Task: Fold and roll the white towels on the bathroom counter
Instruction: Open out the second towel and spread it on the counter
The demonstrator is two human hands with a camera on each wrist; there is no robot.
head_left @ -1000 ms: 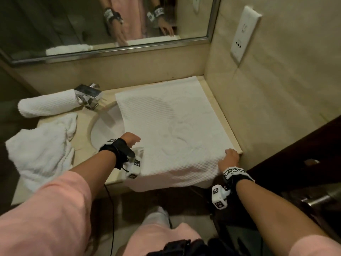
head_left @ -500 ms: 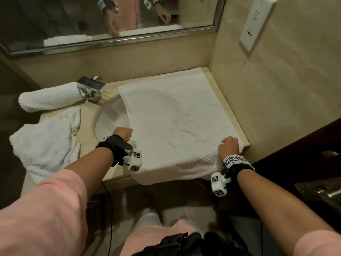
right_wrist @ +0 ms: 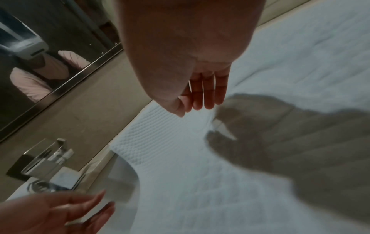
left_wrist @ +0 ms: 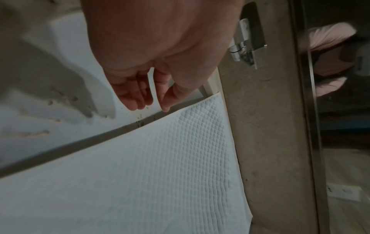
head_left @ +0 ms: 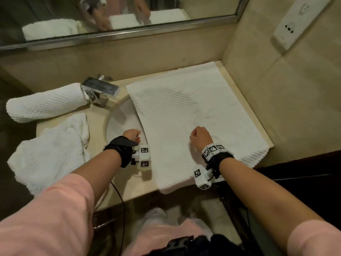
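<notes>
A flat white waffle towel (head_left: 193,115) lies spread on the counter right of the sink, its near edge hanging over the front. My left hand (head_left: 132,134) hovers over the sink beside the towel's left edge (left_wrist: 140,174), fingers (left_wrist: 138,101) loosely curled and holding nothing. Above the towel's middle, my right hand (head_left: 200,135) hangs with relaxed fingers (right_wrist: 208,98), casting a shadow on the cloth (right_wrist: 200,182). A rolled white towel (head_left: 46,102) lies at the far left behind the faucet. A crumpled white towel (head_left: 51,152) sits in front of it.
A chrome faucet (head_left: 100,89) stands behind the white sink (head_left: 120,122). A mirror (head_left: 110,19) runs along the back wall. A tiled wall with a white socket panel (head_left: 295,24) closes the counter (head_left: 258,130) on the right.
My right hand left the towel's near right corner and moved left over its middle. My left hand came off the near left corner and now hangs beside the edge.
</notes>
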